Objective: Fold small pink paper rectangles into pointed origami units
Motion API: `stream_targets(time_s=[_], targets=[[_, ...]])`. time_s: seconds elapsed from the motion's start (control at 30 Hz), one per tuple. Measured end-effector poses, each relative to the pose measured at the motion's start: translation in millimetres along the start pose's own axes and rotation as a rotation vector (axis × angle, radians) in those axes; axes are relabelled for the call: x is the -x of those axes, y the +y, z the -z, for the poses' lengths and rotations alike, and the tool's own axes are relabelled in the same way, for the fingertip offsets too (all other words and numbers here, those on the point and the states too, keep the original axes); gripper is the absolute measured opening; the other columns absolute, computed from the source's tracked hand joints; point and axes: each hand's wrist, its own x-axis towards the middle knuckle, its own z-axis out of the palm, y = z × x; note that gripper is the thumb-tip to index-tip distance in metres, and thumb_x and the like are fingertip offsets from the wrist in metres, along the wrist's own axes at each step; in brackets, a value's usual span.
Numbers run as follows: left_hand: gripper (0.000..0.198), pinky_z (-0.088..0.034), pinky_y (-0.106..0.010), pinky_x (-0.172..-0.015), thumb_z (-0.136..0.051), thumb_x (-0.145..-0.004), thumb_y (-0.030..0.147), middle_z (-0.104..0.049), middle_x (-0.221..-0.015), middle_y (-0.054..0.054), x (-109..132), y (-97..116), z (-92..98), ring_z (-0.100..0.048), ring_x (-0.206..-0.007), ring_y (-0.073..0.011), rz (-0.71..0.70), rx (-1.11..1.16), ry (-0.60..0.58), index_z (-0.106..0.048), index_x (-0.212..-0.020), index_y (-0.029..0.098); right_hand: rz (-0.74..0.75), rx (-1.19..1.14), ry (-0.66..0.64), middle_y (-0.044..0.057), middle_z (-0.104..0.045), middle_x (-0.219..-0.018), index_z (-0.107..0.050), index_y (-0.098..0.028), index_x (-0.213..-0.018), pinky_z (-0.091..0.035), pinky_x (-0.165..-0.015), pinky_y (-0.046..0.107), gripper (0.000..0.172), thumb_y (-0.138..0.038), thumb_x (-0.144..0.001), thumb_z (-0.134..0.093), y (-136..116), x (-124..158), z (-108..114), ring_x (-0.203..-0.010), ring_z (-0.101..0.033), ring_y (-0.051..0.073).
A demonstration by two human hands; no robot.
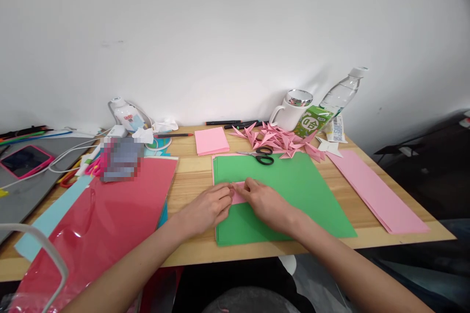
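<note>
Both my hands meet over a small piece of pink paper lying on a green sheet stack. The fingers of my left hand are bent and pressed on the paper's left edge. From the other side, my right hand pinches its upper part, index finger and thumb close to the left fingertips. Much of the paper is hidden under the hands. Black-handled scissors rest at the stack's far edge. Behind them lies a heap of folded pink paper points.
A square pink paper stack lies behind my hands, long pink strips to the right. A white mug, green carton and tilted water bottle stand by the wall. Leftward are a red plastic-covered pack and a phone.
</note>
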Motion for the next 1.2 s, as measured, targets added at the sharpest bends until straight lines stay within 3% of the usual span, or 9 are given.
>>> stream_targets(time_s=[0.17,0.33,0.6,0.77,0.9,1.03,1.2], targets=[[0.021,-0.041,-0.040,-0.103,-0.043,-0.085,0.011,-0.061,-0.104,-0.009,4,2,1.7,-0.054,-0.111,-0.0193,-0.001,-0.048,-0.037,-0.056,-0.101,0.014,-0.026,0.047,-0.035,0.014,-0.055,-0.096,-0.049,-0.015,-0.123,-0.044,-0.068,0.030,0.037,-0.010,-0.090,-0.034,-9,-1,5,-0.087,-0.056,0.023],[0.022,-0.042,-0.037,-0.102,-0.043,-0.086,0.012,-0.060,-0.110,-0.011,5,5,6.2,-0.049,-0.118,-0.0207,0.003,-0.091,-0.079,-0.055,-0.103,0.013,-0.083,0.117,-0.040,0.013,-0.057,-0.096,-0.052,-0.014,-0.118,-0.042,-0.065,0.028,0.033,-0.010,-0.090,-0.036,3,5,6,-0.084,-0.057,0.022],[0.016,-0.041,-0.038,-0.099,-0.043,-0.082,0.008,-0.059,-0.100,-0.009,-4,9,8.9,-0.045,-0.120,-0.0229,0.012,-0.162,-0.150,-0.052,-0.094,0.015,-0.114,0.182,-0.013,0.012,-0.059,-0.090,-0.054,-0.013,-0.117,-0.037,-0.057,0.027,0.035,-0.007,-0.088,-0.036,15,10,3,-0.074,-0.059,0.020],[0.014,-0.041,-0.040,-0.089,-0.046,-0.080,0.010,-0.057,-0.099,-0.010,-8,14,10.1,-0.054,-0.102,-0.0236,0.017,-0.304,-0.207,-0.051,-0.092,0.015,-0.129,0.181,-0.001,0.010,-0.059,-0.081,-0.061,-0.013,-0.103,-0.031,-0.053,0.027,0.027,-0.010,-0.088,-0.039,14,5,2,-0.065,-0.059,0.018],[0.014,-0.037,-0.043,-0.084,-0.045,-0.080,0.011,-0.056,-0.096,-0.009,-5,20,12.8,-0.053,-0.099,-0.0255,0.042,-0.391,-0.203,-0.050,-0.092,0.015,-0.130,0.139,0.014,0.008,-0.060,-0.079,-0.063,-0.015,-0.098,-0.027,-0.052,0.027,0.026,-0.015,-0.089,-0.039,16,6,7,-0.061,-0.058,0.017],[0.011,-0.036,-0.041,-0.080,-0.041,-0.083,0.013,-0.056,-0.094,-0.009,1,24,15.6,-0.056,-0.087,-0.0225,0.140,-0.392,-0.205,-0.051,-0.085,0.016,-0.124,0.054,0.033,0.006,-0.062,-0.075,-0.066,-0.017,-0.097,-0.027,-0.054,0.026,0.029,-0.017,-0.091,-0.038,22,6,9,-0.062,-0.058,0.015],[0.013,-0.035,-0.044,-0.082,-0.040,-0.083,0.013,-0.055,-0.108,-0.012,7,28,12.4,-0.057,-0.084,-0.0209,0.271,-0.328,-0.160,-0.052,-0.086,0.015,-0.106,-0.016,0.092,0.006,-0.066,-0.071,-0.067,-0.020,-0.102,-0.027,-0.054,0.025,0.031,-0.022,-0.091,-0.039,34,7,2,-0.061,-0.058,0.016]])
